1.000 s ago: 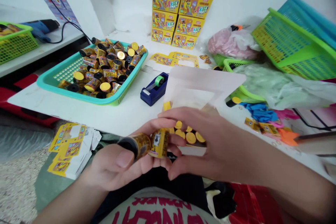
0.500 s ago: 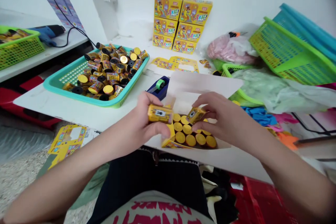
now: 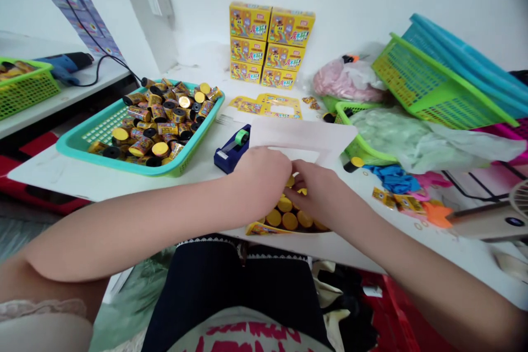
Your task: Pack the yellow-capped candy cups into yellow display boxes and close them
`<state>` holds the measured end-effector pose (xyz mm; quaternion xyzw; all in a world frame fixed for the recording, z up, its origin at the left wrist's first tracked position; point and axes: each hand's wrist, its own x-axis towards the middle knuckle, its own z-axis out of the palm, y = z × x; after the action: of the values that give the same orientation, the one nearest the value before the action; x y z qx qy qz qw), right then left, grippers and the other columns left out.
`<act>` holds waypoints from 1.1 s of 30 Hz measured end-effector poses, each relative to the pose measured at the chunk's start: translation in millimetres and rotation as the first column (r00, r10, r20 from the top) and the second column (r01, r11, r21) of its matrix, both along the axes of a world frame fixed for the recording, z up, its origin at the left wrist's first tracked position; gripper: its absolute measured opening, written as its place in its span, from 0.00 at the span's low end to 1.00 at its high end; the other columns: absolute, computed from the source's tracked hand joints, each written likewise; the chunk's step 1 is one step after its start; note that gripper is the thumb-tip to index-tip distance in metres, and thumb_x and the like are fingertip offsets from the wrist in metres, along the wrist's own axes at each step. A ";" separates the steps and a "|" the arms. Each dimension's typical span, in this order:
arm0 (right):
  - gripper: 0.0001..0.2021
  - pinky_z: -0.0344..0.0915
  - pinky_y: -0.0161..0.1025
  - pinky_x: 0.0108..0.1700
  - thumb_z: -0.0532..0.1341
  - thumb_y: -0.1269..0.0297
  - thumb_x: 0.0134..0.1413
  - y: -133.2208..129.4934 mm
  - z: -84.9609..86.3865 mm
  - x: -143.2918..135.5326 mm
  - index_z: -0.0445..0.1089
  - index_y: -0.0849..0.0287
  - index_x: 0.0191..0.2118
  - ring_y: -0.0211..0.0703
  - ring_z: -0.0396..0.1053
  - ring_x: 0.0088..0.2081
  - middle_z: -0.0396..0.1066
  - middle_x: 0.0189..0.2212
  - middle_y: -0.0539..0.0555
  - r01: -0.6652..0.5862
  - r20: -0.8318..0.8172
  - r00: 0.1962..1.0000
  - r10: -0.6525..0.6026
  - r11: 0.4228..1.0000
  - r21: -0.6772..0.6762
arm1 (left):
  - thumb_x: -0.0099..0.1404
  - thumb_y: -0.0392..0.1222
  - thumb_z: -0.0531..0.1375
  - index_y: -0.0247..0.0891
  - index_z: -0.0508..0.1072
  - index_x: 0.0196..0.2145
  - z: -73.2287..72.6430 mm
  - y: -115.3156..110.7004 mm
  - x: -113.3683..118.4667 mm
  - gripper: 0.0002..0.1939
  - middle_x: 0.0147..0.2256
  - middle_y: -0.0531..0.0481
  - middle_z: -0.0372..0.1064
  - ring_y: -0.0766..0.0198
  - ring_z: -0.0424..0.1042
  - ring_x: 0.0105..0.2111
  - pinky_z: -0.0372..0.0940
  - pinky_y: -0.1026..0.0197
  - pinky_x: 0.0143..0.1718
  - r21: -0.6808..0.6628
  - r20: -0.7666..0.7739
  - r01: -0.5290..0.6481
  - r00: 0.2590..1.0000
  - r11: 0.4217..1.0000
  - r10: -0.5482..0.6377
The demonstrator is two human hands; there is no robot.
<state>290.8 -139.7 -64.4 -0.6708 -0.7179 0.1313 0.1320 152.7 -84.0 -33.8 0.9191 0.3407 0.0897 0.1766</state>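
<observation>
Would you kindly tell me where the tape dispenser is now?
In the head view, the tape dispenser sits on the table, slightly left of centre, between the teal basket and the open box, just beyond the left hand.

Left hand totally blocks its own fingertips lol, and 9 o'clock's green basket gets cropped.

On the yellow boxes a big Chinese title is printed: it begins with 魔 and finishes with 杯 and an exclamation mark; the middle character is not clear. The red label above is too small for reading. Pink letters on the shirt and prints on the cans are also unreadable.
</observation>
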 end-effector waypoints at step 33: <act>0.14 0.69 0.42 0.41 0.55 0.66 0.61 11.6 -16.6 -21.5 0.79 0.62 0.37 0.49 0.75 0.38 0.77 0.40 0.61 -0.226 0.250 0.927 0.279 0.948 -0.223 | 0.42 0.50 0.75 0.47 0.26 0.65 -153.1 -4.8 -73.6 0.71 0.66 0.28 0.37 0.36 0.44 0.66 0.45 0.35 0.64 -0.297 0.574 0.182 0.818 0.937 0.023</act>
<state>269.4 -128.1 -81.0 -0.5936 -0.7941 0.1194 -0.0531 79.0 -88.8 -186.9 0.8193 0.2431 0.2922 0.4292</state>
